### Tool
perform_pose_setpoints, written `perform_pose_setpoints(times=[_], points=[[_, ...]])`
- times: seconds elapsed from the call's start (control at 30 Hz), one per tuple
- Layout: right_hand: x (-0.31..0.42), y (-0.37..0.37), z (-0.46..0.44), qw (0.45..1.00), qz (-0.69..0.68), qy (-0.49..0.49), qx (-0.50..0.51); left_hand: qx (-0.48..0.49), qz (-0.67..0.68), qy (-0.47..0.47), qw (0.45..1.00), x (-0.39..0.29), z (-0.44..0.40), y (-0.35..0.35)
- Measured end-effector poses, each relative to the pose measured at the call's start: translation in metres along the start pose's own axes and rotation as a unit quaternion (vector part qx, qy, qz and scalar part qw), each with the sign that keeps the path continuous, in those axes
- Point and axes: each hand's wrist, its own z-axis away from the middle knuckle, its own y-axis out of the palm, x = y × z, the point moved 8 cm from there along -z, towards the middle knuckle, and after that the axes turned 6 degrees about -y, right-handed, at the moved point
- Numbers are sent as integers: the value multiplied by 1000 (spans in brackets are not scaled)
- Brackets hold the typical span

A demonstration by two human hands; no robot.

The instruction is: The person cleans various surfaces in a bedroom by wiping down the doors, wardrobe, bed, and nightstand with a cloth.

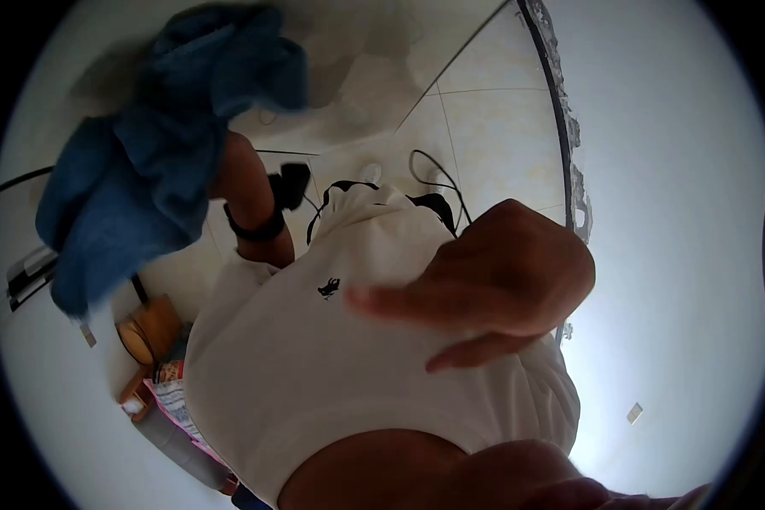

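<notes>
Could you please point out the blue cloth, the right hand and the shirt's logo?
Blue cloth (pixel 153 161), head view: middle folds.
Right hand (pixel 514 276), head view: its middle.
Shirt's logo (pixel 329 289), head view: its centre.

Below us we see a floor of glossy cream tiles (pixel 493 119) with thin dark joints. To our right, a dark, narrow skirting strip (pixel 554 85) edges a smooth white wall (pixel 680 170), with ragged grey patches of bare plaster (pixel 575 136) alongside. Bright light washes the wall's lower part, near a small pale wall plate (pixel 635 414). To our left stands brown wooden furniture (pixel 158 327).
</notes>
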Motion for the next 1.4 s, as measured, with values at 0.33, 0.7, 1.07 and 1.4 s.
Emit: perform_pose_setpoints(times=[0.33, 0.7, 1.07, 1.4], points=[[47, -91, 80, 890, -84, -42, -445, 115, -339, 39, 933, 36, 136, 92], [83, -212, 201, 796, 102, -264, -536, -100, -285, 163, 939, -82, 12, 108], [135, -259, 218, 790, 152, -345, -484, -53, -272, 138, 951, -74, 44, 129], [28, -177, 185, 789, 226, -221, -527, -1, -182, 73, 981, -136, 47, 171]])
